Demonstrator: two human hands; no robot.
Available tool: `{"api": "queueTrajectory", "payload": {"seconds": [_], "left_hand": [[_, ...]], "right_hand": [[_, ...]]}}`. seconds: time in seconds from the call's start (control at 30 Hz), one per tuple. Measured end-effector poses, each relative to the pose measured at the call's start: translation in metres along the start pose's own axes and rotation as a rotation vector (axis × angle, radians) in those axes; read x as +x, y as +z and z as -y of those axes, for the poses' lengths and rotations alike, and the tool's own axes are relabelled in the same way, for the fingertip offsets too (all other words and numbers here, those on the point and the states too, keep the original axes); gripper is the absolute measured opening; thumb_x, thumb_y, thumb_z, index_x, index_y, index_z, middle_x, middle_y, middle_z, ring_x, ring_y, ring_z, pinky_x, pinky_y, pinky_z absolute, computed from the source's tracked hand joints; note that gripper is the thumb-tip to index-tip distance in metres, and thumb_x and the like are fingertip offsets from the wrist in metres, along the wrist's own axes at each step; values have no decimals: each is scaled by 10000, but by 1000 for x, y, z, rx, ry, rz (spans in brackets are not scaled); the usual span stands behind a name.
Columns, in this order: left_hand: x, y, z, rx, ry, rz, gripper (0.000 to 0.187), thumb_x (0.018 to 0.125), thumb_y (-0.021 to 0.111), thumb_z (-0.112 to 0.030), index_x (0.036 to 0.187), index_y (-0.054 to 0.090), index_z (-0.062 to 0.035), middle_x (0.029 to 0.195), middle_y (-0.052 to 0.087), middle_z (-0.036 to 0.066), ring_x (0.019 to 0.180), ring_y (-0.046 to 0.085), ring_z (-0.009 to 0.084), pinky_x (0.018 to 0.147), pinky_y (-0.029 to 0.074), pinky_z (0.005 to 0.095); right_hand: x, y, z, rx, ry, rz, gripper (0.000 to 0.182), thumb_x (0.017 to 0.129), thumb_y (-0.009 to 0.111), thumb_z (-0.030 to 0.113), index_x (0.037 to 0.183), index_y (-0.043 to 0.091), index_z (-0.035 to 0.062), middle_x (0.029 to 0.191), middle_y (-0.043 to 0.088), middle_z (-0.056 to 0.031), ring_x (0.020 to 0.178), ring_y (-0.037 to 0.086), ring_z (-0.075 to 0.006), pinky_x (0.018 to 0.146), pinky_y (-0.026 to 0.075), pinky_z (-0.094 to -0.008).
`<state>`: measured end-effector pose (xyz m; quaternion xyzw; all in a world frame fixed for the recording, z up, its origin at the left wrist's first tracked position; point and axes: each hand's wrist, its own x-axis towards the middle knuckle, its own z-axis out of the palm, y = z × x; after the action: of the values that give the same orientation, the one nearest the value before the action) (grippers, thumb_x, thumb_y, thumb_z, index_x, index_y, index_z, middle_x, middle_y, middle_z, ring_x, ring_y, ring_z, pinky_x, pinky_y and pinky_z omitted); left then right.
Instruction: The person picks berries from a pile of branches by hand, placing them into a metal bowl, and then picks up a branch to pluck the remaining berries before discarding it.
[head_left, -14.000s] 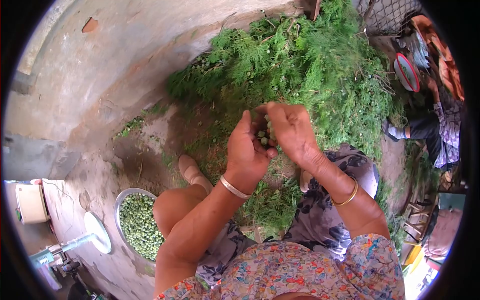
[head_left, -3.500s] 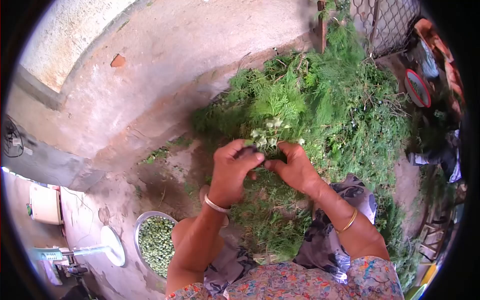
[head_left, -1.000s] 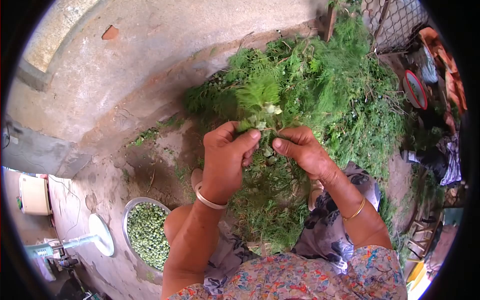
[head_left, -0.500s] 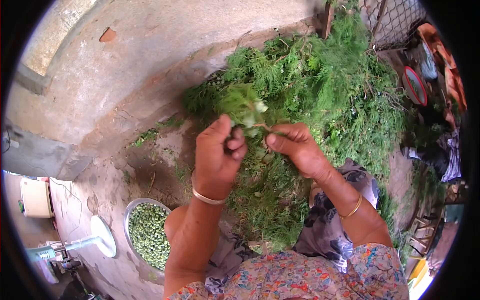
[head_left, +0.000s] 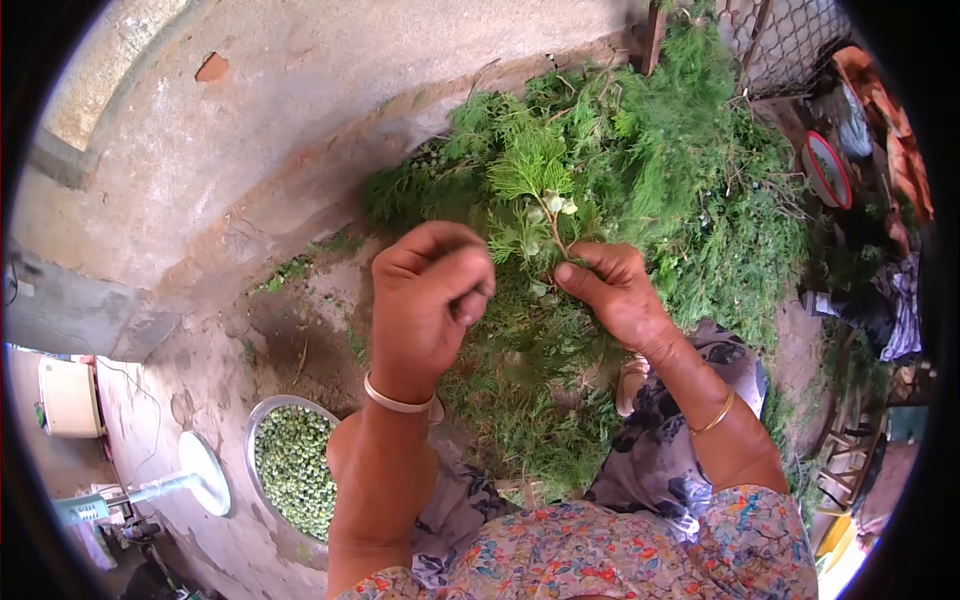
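In my right hand (head_left: pixel 620 290), thumb and fingers pinch the stem of a leafy evergreen sprig (head_left: pixel 530 180). A few pale green cones (head_left: pixel 556 204) sit along its stem. My left hand (head_left: pixel 425 300) is raised just left of the sprig, apart from it, with its fingers curled in and partly blurred. Whatever those fingers may hold is hidden. Behind and below both hands spreads a large heap of cut evergreen branches (head_left: pixel 690 190). A metal basin (head_left: pixel 252 425) full of small green cones (head_left: pixel 290 470) stands on the ground to my left.
A rough wall (head_left: pixel 290 110) runs along the far left side. Near the basin stands a pedestal fan with a round white base (head_left: pixel 204 474). At the right are a red-rimmed bowl (head_left: pixel 848 185) and a wooden stool (head_left: pixel 845 455). A metal lattice (head_left: pixel 785 50) rises behind the heap.
My left hand has drawn slightly left, away from the sprig, and its fingers have curled further. The sprig, blurred before, is now steadier and points up in my right hand.
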<state>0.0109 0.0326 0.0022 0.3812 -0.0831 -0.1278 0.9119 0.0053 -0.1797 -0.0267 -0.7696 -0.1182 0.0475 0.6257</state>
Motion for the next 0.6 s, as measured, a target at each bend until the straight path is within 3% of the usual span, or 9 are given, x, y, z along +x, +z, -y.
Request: {"api": "queueTrajectory", "payload": {"seconds": [0.07,0.1,0.23,0.3,0.4,0.47,0.53,0.6], "left_hand": [[-2,15,6,857,73,-221,155,774,692,-34,901,626,27,725,624,60,591,524,77,551,438,214],[-1,17,16,1070,328,-205,164,744,721,-24,864,635,47,737,640,35,666,541,46,599,448,202],[1,24,27,1096,370,-293,130,754,702,-24,841,636,47,703,623,23,641,526,44,581,439,206],[2,15,29,1005,258,-329,104,760,691,-17,840,647,33,669,600,8,586,518,49,530,404,196],[4,6,23,892,290,-426,96,774,681,-26,839,648,36,655,584,0,568,501,44,519,394,194],[4,2,7,857,192,-484,176,772,680,-42,916,638,50,685,592,18,582,506,74,537,412,221],[7,-7,0,1621,330,-613,278,754,698,-79,981,612,57,710,630,99,621,564,171,575,446,300],[3,-4,2,1653,267,-663,347,752,704,-75,1050,593,66,764,611,88,679,544,136,628,457,285]], "right_hand": [[1,1,0,-17,34,-3,253,886,601,147,697,527,-5,564,364,26,562,326,-65,496,307,-271],[1,3,-2,-16,33,-5,254,885,597,134,690,516,-5,558,364,24,558,325,-63,488,304,-272],[1,10,0,-22,16,19,250,880,589,98,679,490,-12,545,372,10,548,323,-64,467,306,-290],[0,15,-1,-62,-11,15,243,877,587,86,681,488,-17,542,371,1,544,324,-69,465,310,-296],[0,15,0,-121,5,37,209,874,591,90,713,516,-21,565,403,-11,562,355,-79,492,328,-290],[-1,12,2,-139,48,58,188,874,598,105,744,546,-20,591,435,-14,584,385,-83,522,343,-280],[-1,10,1,-125,36,46,211,878,595,110,723,527,-16,577,424,-12,578,379,-86,519,342,-287],[-1,9,0,-134,36,38,221,878,595,111,714,518,-15,572,422,-10,576,377,-83,516,342,-288]]}}
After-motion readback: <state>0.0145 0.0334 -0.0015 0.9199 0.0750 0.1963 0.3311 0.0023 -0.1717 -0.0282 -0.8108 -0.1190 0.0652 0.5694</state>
